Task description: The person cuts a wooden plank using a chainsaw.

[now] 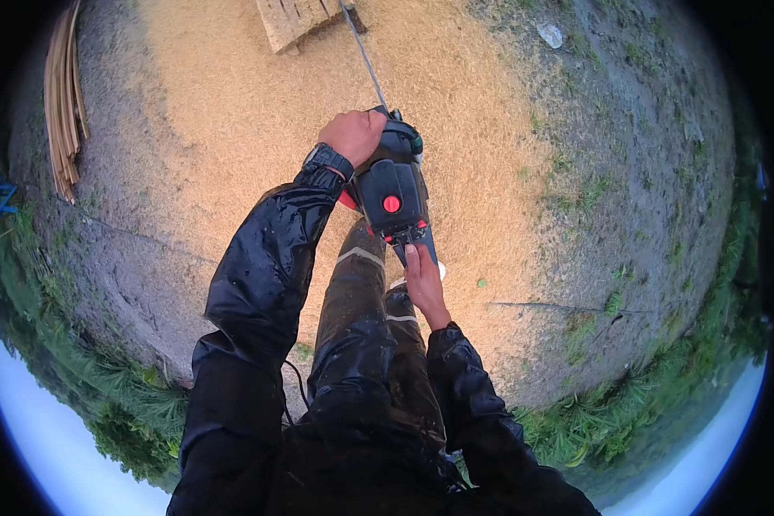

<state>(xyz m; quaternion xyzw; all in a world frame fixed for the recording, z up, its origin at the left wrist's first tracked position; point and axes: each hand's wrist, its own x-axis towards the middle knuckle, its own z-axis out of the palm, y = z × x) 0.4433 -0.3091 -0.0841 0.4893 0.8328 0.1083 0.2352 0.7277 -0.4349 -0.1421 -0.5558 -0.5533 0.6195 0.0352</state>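
Note:
A chainsaw (393, 182) with a black top cover and a round red knob is in front of my legs, its long thin bar (365, 58) pointing away from me. The closed fingers of my left hand (353, 138) are at the front handle, mostly hidden from above. Behind the motor, my right hand (425, 282) grips the rear handle, its fingers partly out of sight. At the top edge of the view, the bar's far part runs beside a pale sawn timber piece (294, 24); whether it touches the wood I cannot tell.
Sawdust (473, 172) covers the ground around the saw and my feet. Long wooden planks (62, 112) lie in a stack at the far left, near a blue object (0, 206). A thin dark stick or line (568, 307) lies on the right. A whitish scrap (550, 35) lies at the far right.

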